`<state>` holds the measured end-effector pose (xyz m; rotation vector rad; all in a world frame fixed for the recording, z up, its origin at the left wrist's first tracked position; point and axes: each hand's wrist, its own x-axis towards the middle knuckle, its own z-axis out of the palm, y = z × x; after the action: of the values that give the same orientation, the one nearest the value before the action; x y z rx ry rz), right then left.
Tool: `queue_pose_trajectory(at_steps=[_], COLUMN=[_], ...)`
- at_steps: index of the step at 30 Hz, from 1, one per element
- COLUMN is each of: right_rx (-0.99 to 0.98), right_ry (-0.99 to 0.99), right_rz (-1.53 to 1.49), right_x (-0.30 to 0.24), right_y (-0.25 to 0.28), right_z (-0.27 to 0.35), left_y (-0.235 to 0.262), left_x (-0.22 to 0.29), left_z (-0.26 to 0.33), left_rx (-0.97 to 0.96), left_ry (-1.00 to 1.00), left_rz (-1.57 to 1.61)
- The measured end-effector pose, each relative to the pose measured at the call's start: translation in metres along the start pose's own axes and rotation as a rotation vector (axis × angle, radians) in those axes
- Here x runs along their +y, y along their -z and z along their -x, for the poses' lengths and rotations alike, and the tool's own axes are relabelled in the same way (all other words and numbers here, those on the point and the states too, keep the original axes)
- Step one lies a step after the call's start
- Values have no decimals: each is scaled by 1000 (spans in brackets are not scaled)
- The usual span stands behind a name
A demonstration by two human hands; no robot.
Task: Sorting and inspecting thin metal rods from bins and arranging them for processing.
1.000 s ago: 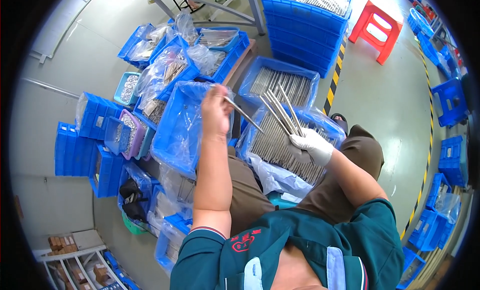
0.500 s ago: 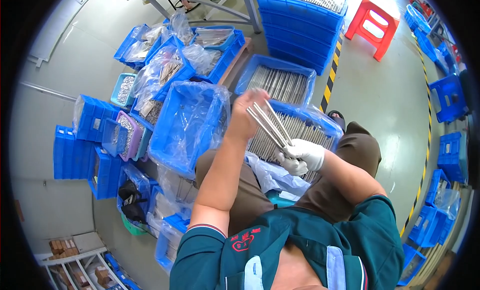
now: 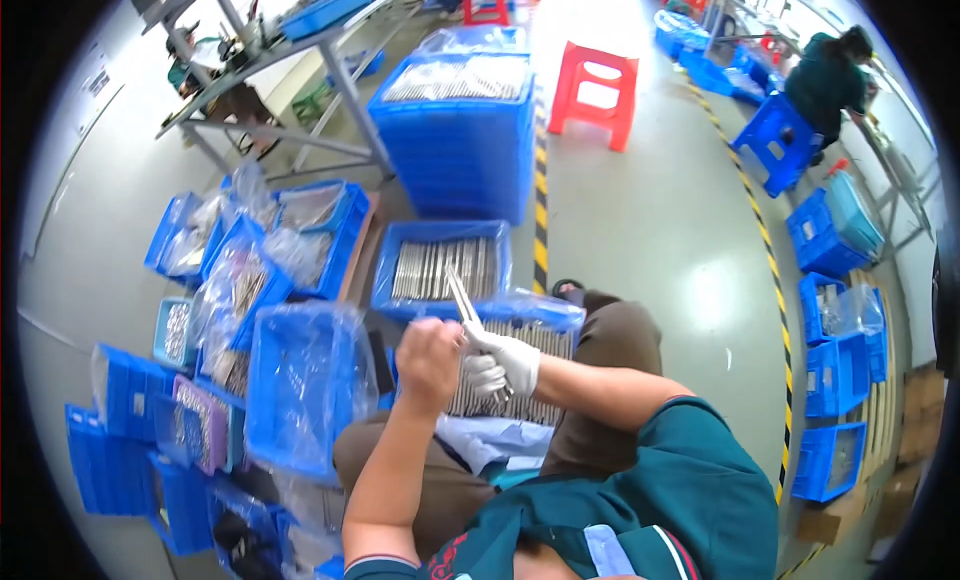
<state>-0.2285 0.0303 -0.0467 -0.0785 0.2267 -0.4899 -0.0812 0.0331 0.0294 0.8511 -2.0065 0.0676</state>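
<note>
My right hand (image 3: 503, 366), in a white glove, is wrapped round several thin silvery metal rods (image 3: 461, 298). Their upper ends point up and away from me, slightly fanned. Just left of the glove is my bare left hand (image 3: 430, 360), its fingers curled; whether a rod is inside them is hidden. Beneath both hands, a blue crate (image 3: 568, 320) lined with clear plastic holds rows of similar rods. Beyond it, another lined blue crate (image 3: 382, 275) contains more rods in a row.
To my left stands a lined blue crate (image 3: 290, 410), beside crates of bagged parts and a lilac basket (image 3: 205, 400). Ahead rises a stack of blue crates (image 3: 455, 165); a red stool (image 3: 597, 92) stands right of it. A person (image 3: 825, 85) sits at the far right.
My view has tilted up and swung right. My left hand has come down from the rods' far ends to beside the glove; the rods now point more steeply away.
</note>
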Motion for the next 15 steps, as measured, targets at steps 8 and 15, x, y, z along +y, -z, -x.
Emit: queue_pose_trajectory(at_steps=[8, 15], right_rx=[250, 384], right_ry=[189, 527], right_rz=[78, 195], right_x=[-24, -53], right_y=[-1, -17], right_z=[18, 20], left_y=[-27, -27], left_x=[30, 21], left_z=[12, 19], left_rx=[-242, -170], left_ry=[-226, 428], left_rz=[35, 209])
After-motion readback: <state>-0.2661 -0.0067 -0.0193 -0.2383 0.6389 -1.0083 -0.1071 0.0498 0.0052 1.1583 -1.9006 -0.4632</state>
